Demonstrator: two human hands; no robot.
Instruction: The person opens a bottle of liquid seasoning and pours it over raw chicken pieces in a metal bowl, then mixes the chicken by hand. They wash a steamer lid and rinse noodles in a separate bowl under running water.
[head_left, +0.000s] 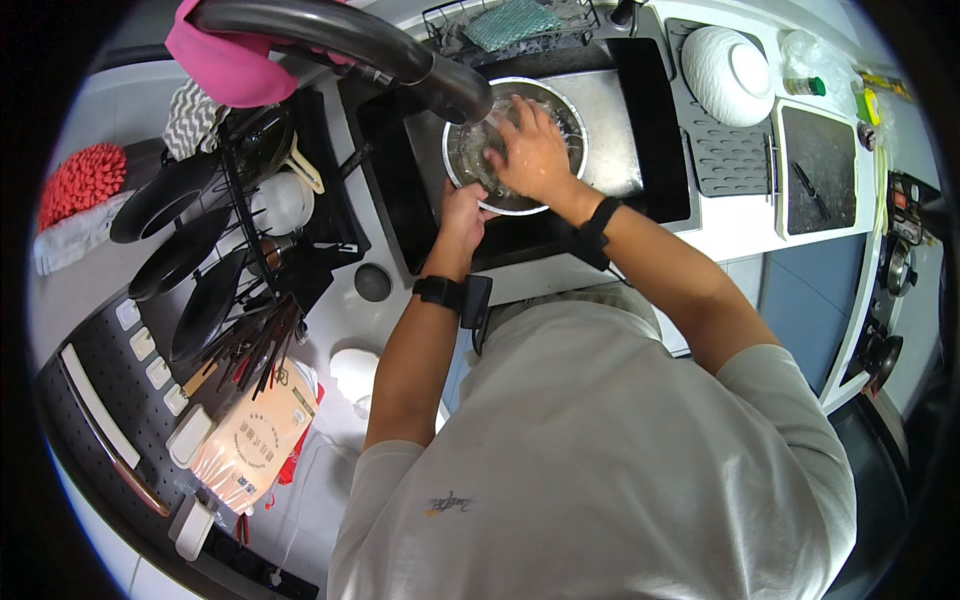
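Note:
Under the dark tap a round stainless steel bowl is held in the sink, with water in it. The fingers and thumb of my left hand grip the bowl's near left rim. My right hand reaches over the bowl, fingers spread and wet, above or in the water; whether the fingertips touch the bowl's wall is hidden. I cannot make out anything held in my right hand. A thin stream seems to fall from the tap beside its fingers.
At left, a black dish rack holds pans and chopsticks, with a pink cloth behind it. Right of the sink are a grey drying mat, an upturned white bowl, and a cutting board bearing a knife.

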